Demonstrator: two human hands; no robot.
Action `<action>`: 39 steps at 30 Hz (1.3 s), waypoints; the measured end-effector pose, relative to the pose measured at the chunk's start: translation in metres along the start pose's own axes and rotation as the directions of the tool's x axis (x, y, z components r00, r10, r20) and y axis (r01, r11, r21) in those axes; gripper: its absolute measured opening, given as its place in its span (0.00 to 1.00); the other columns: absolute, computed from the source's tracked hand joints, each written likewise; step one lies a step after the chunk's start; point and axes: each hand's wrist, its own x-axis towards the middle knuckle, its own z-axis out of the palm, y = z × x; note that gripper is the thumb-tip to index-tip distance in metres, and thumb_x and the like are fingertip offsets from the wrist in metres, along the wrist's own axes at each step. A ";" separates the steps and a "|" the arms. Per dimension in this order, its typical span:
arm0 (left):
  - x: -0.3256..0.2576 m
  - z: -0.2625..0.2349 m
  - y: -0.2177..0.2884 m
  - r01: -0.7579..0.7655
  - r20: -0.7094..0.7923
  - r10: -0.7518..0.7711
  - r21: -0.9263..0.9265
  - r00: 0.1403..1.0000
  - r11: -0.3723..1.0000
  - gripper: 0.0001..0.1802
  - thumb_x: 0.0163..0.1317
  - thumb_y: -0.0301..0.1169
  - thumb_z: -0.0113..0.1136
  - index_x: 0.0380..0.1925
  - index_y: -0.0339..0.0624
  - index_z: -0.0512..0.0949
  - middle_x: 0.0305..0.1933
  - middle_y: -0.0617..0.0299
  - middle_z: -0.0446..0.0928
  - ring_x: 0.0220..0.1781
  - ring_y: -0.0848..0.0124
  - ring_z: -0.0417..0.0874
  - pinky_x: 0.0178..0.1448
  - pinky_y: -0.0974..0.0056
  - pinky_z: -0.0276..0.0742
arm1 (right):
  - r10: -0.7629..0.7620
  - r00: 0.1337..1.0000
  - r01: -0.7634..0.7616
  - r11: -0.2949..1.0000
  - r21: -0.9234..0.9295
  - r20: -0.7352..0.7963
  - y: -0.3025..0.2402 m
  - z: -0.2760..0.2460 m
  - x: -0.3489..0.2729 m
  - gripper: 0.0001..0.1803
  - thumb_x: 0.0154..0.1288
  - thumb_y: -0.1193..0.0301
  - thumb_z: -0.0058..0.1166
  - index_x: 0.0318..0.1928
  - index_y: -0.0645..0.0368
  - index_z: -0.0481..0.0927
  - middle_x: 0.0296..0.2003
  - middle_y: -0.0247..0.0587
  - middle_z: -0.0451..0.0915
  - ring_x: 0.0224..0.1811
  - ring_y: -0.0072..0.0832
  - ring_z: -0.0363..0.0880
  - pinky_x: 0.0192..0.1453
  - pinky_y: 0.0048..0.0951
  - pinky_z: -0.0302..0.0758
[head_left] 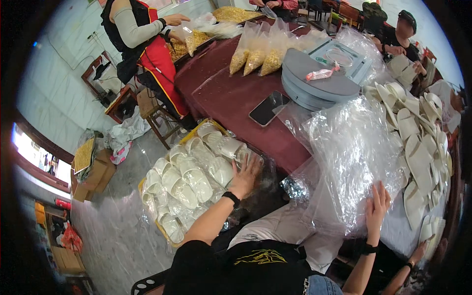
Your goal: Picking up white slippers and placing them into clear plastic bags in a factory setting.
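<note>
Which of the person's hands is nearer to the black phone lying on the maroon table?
Left. The left hand rests on bagged white slippers in the crate just below the phone. The right hand lies farther off on the clear plastic bags, lower right of it.

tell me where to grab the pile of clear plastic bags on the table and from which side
Take the pile of clear plastic bags at its near lower edge, which hangs over the table rim toward the person. The right hand already lies flat there. Come from the near side, probably pinching the top sheet at that loose, crinkled edge; the far side is hemmed in by white slippers and grey round trays.
</note>
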 end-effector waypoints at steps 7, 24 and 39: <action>-0.020 0.011 -0.010 0.006 0.214 -0.037 0.143 0.976 0.990 0.41 0.63 0.58 0.57 0.75 0.69 0.58 0.82 0.66 0.49 0.84 0.48 0.36 0.72 0.16 0.33 | -0.003 1.000 0.003 0.999 0.047 0.014 0.005 0.005 -0.005 0.23 0.68 0.72 0.54 0.63 0.56 0.78 0.72 0.42 0.68 0.71 0.47 0.62 0.75 0.45 0.56; -0.054 0.033 -0.010 -0.320 0.046 0.316 0.154 0.947 0.935 0.39 0.62 0.41 0.59 0.74 0.78 0.59 0.82 0.67 0.49 0.83 0.50 0.46 0.76 0.23 0.40 | 0.007 1.000 -0.007 1.000 0.009 0.013 -0.003 -0.002 -0.001 0.24 0.70 0.71 0.52 0.65 0.54 0.76 0.72 0.43 0.67 0.71 0.47 0.62 0.75 0.46 0.56; -0.082 0.021 0.022 -0.228 0.265 0.151 0.286 0.952 0.931 0.37 0.60 0.58 0.56 0.66 0.53 0.74 0.78 0.55 0.59 0.82 0.44 0.44 0.77 0.23 0.34 | -0.027 1.000 0.027 1.000 0.000 0.009 0.014 0.007 -0.008 0.23 0.74 0.71 0.47 0.67 0.53 0.74 0.72 0.43 0.66 0.72 0.48 0.60 0.75 0.45 0.56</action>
